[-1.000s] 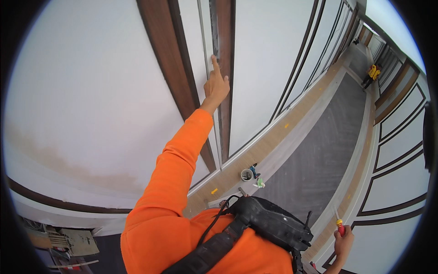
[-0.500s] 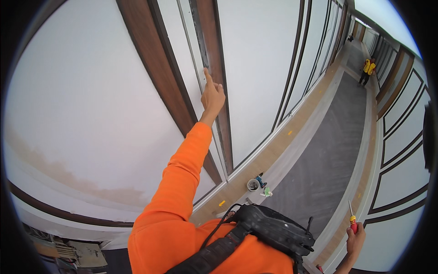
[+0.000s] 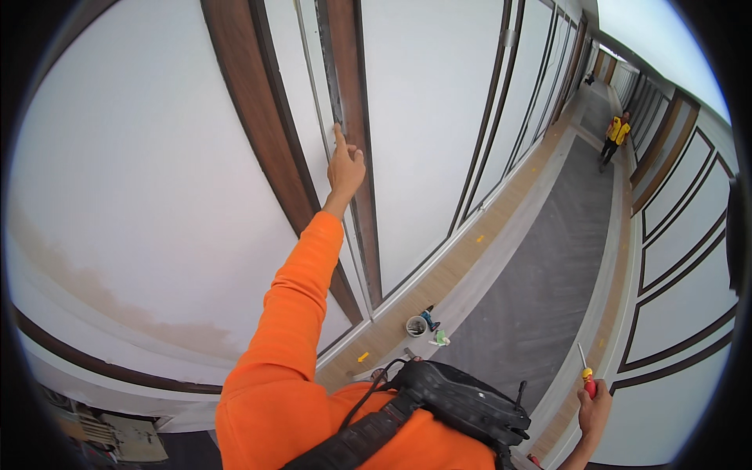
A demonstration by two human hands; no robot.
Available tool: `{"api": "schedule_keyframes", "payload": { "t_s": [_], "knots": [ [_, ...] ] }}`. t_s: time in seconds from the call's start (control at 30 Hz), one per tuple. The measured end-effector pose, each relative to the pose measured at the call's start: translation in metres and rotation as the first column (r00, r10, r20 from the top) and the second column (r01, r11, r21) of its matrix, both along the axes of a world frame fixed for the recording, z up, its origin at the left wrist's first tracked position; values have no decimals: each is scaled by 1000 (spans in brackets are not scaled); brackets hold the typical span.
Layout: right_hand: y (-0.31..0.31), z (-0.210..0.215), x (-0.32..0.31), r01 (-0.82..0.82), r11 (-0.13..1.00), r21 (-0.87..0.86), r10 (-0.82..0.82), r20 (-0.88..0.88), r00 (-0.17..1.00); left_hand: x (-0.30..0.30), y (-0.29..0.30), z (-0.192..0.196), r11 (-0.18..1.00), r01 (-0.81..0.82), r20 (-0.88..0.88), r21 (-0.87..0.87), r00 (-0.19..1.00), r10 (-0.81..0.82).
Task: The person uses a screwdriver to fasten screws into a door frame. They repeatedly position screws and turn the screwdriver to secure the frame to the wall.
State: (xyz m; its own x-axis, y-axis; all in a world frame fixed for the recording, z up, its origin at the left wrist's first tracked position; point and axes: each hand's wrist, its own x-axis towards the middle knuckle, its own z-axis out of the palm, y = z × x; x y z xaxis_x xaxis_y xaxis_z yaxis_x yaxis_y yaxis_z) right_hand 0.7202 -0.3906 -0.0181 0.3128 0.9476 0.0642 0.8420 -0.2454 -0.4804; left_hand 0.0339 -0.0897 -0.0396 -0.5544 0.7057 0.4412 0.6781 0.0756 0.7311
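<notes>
My left hand [image 3: 345, 168], in an orange sleeve, reaches up to the wall with its index finger stretched out. The fingertip is at the dark edge strip [image 3: 332, 86] beside a narrow brown wood-look trim [image 3: 345, 55]; whether it presses there I cannot tell. Nothing is held in this hand, and its other fingers are partly curled. A thin metal line [image 3: 316, 86] runs down the white panel just left of it. Low at the right, my right hand [image 3: 597, 406] grips a screwdriver [image 3: 589, 381] by its red and yellow handle, its blade pointing upward.
A white bucket [image 3: 416, 326] of small items, a blue and black power drill [image 3: 429, 318] and a green-white packet [image 3: 441, 338] lie along the wall's foot. A black bag [image 3: 462, 399] hangs across my body. A person in a yellow vest [image 3: 619, 131] stands down the grey-floored corridor [image 3: 540, 258].
The view has shifted slightly, so both hands appear farther left. My left fingertip stays by the dark edge, and the screwdriver remains in my right hand. The person in the vest appears somewhat nearer.
</notes>
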Motion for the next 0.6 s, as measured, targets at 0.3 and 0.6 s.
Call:
{"api": "schedule_keyframes", "payload": {
  "t_s": [0.3, 0.6],
  "knots": [
    [-1, 6, 13, -14, 1000, -5, 14, -10, 1000, 9, -14, 38, 999, 43, -10, -16, 999, -43],
    [-5, 20, 19, -52, 998, -20, 53, 31, 998, -9, 6, 38, 998, -27, -140, -56, 990, 19]
  ]
}}
